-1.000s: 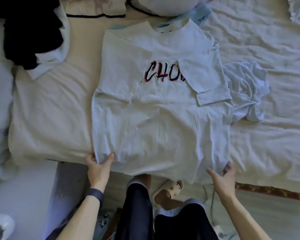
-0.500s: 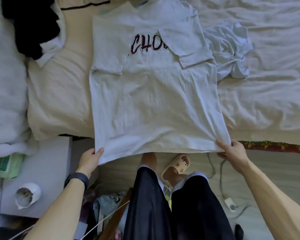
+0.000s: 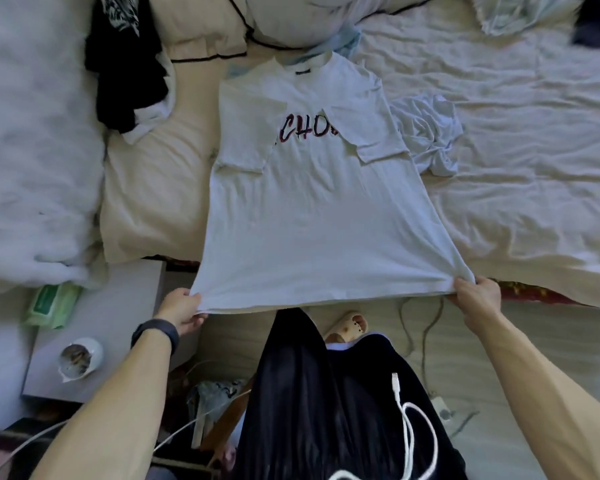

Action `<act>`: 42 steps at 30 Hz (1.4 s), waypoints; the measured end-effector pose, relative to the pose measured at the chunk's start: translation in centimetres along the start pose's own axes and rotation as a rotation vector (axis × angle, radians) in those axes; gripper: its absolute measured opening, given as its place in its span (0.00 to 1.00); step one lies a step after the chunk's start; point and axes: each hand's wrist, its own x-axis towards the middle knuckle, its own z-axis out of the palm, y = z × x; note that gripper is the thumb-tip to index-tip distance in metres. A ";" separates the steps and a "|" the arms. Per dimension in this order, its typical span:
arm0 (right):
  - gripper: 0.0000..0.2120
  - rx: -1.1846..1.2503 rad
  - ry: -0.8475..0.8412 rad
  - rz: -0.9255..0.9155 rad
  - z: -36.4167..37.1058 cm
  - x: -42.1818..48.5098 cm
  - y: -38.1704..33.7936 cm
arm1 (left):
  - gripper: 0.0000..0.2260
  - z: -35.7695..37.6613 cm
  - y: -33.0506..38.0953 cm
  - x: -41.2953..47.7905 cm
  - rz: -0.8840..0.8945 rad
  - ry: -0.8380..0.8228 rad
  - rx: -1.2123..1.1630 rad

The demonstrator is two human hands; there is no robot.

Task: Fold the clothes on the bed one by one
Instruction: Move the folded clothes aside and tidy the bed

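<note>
Head view, items as they lie.

1. White T-shirt, red-and-black lettering on the chest. It lies face up on the bed. The collar is toward the pillows at the far edge, and the hem overhangs the near edge. Both sleeves are turned in over the chest. The long axis runs straight away from the person, hem nearest and collar farthest.

2. Left hand, dark band on the wrist. Its fingers are curled round the left hem corner.

3. Right hand. It pinches the right hem corner, with the cloth bunched at the grip. The hem is drawn taut between the two hands and raised off the near edge (neither hand is the nearer; each has its own corner).

4. Judgement: this is the lengthwise fold, about half done, with the sleeves in and the body not yet doubled. The coming move should carry both corners forward along the long axis toward the collar. The hands need to travel level, or the hem will land skewed.

5. Crumpled white garment, just beside the shirt's right sleeve, unfolded.

6. Black garment, heaped toward the far left corner of the bed, well apart from the shirt.

7. Grey bench beside the bed's near left edge, bearing a green wipes pack and a small white cup.
</note>
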 end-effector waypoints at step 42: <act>0.08 0.176 -0.067 -0.229 7.6 8.7 -26.0 | 0.12 -7.9 24.9 5.5 0.539 0.221 -0.090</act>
